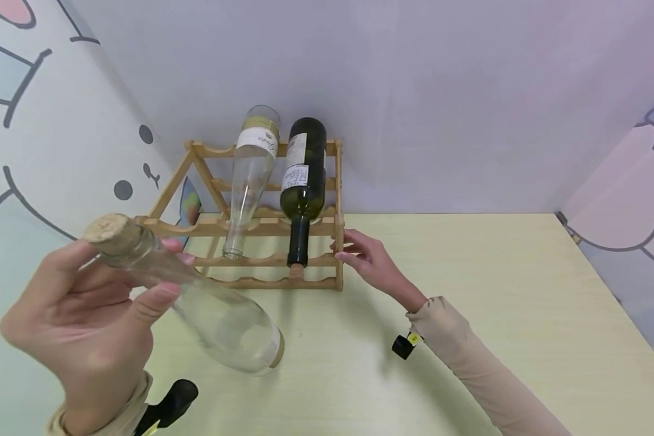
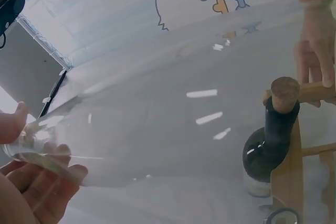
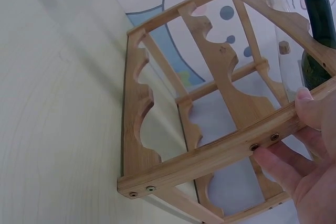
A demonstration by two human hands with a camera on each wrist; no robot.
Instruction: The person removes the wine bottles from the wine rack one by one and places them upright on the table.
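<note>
Loading the rack appears in hand. Left hand: fingers clamped on the corked bottle, lower left of frame. Right hand: fingers clamped on the rack's right side, mid-frame. Next move likely calls for aiming the bottle's base at the leftmost cradle.

No wording is clearly legible: dark script on the white label of the slender clear glass bottle is indistinct, print on the dark green glass bottle is too small, and the white-and-gold label of the cork-stoppered clear glass bottle is unreadable.
</note>
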